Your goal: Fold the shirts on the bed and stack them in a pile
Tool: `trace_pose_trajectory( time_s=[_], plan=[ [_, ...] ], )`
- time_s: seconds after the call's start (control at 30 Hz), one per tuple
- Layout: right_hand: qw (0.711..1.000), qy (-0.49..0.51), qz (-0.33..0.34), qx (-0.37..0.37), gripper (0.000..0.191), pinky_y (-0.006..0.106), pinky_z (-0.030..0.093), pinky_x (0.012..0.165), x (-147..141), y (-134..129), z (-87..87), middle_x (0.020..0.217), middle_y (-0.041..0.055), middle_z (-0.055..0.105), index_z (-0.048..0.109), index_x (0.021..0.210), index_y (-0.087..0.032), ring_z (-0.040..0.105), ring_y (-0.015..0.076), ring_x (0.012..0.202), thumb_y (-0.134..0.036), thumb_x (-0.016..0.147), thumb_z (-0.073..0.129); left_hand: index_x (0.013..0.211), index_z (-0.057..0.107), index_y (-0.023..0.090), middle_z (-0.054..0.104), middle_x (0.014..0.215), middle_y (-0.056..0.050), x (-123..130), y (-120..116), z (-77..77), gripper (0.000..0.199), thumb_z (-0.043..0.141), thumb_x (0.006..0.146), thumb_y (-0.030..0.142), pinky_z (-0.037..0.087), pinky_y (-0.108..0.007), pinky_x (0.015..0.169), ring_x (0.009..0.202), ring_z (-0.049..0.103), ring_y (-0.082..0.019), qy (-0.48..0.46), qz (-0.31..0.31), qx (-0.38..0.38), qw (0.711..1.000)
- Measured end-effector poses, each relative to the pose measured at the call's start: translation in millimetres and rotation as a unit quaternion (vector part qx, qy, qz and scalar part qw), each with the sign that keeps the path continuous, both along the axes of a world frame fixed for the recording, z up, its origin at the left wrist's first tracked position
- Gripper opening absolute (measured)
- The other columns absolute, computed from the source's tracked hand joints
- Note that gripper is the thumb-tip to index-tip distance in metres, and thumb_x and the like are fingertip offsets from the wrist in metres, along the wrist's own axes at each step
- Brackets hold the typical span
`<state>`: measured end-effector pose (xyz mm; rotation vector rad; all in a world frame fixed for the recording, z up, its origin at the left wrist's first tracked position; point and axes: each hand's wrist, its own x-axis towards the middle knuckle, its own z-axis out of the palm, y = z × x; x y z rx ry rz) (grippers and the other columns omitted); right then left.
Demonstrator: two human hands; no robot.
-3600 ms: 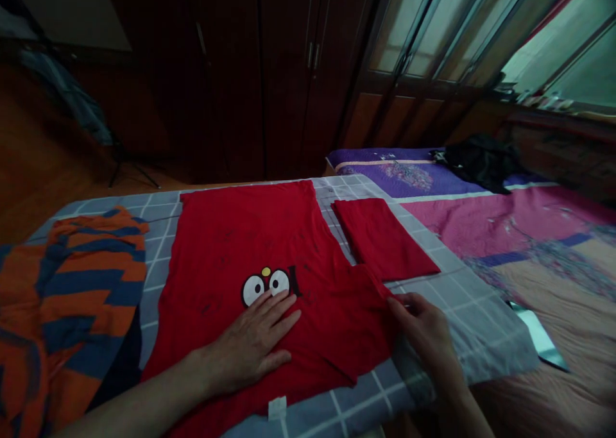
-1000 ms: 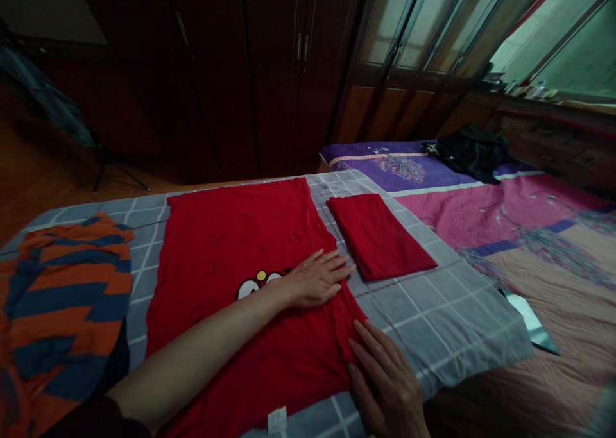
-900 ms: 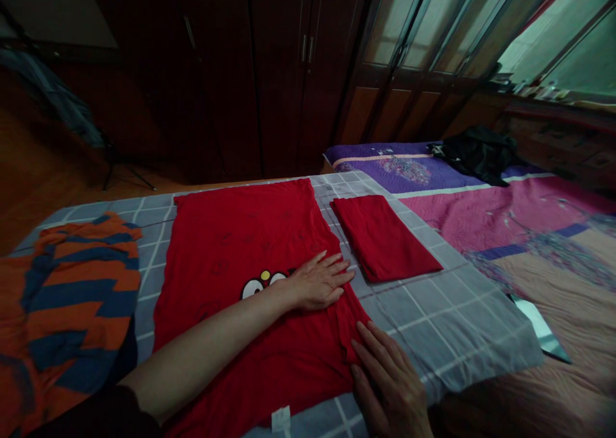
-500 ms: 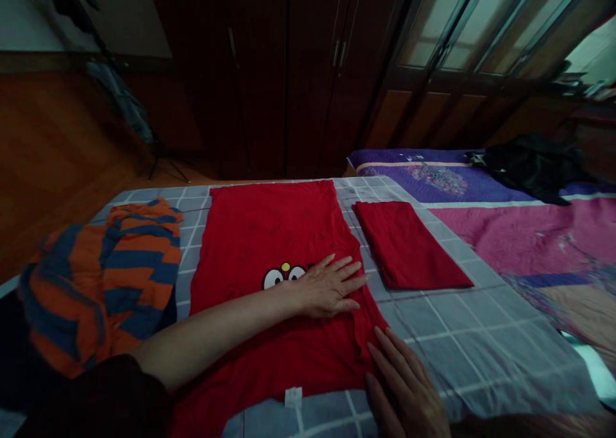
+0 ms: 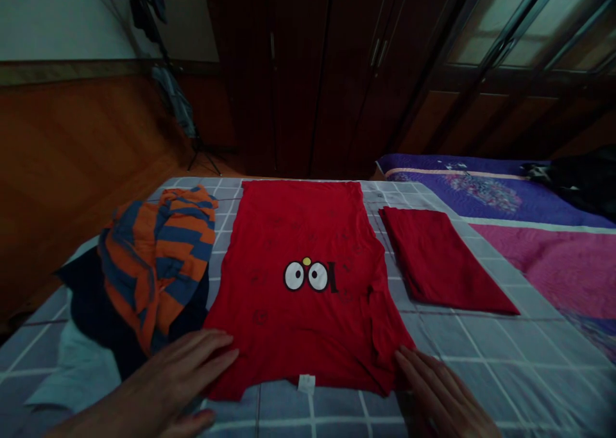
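A red shirt [image 5: 298, 226] with a cartoon-eyes print lies spread on the grey checked bedspread [image 5: 481, 354], its white tag at the near edge. My left hand [image 5: 168, 380] rests at the shirt's near left corner, fingers extended and slightly apart. On the near right corner lie the fingertips of my right hand [image 5: 440, 387], its fingers stretched out. Neither hand is gripping cloth that I can see. To the right sits a folded red cloth [image 5: 443, 258].
At the left is a pile with an orange and blue striped garment [image 5: 158, 252] over dark and light blue cloth. A purple and pink bed [image 5: 539, 201] with a black item stands at the right. Behind are dark wardrobes [image 5: 298, 72] and a rack.
My left hand has come off the middle of the shirt to its near left corner, uncovering the eyes print. My right hand stays by the right corner. The view has turned left.
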<state>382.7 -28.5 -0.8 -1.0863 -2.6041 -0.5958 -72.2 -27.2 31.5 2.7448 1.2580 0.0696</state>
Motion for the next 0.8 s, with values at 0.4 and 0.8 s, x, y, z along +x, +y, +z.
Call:
trace_pose_trajectory(
  time_s=[0.4, 0.8],
  plan=[
    [0.999, 0.031, -0.007, -0.036, 0.036, 0.034, 0.054, 0.073, -7.4, 16.8, -4.8, 0.094, 0.0104, 0.067, 0.062, 0.099, -0.015, 0.062, 0.0207, 0.086, -0.002, 0.078, 0.036, 0.115, 0.063, 0.024, 0.067, 0.118, -0.002, -6.2, -1.9, -33.5, 0.049, 0.040, 0.079, 0.000, 0.049, -0.029, 0.097, 0.108, 0.063, -0.017, -0.051, -0.024, 0.136, 0.989],
    [0.993, 0.105, -0.034, -0.051, 0.028, 0.028, 0.052, 0.065, -14.4, 27.6, 9.0, 0.086, 0.0065, 0.064, 0.061, 0.086, -0.019, 0.060, 0.0172, 0.077, -0.005, 0.084, 0.037, 0.113, 0.063, 0.024, 0.071, 0.107, 0.000, -8.8, 3.9, -37.8, 0.042, 0.042, 0.081, 0.005, 0.052, -0.023, 0.090, 0.096, 0.068, -0.015, -0.118, -0.006, 0.162, 0.980]
  ],
)
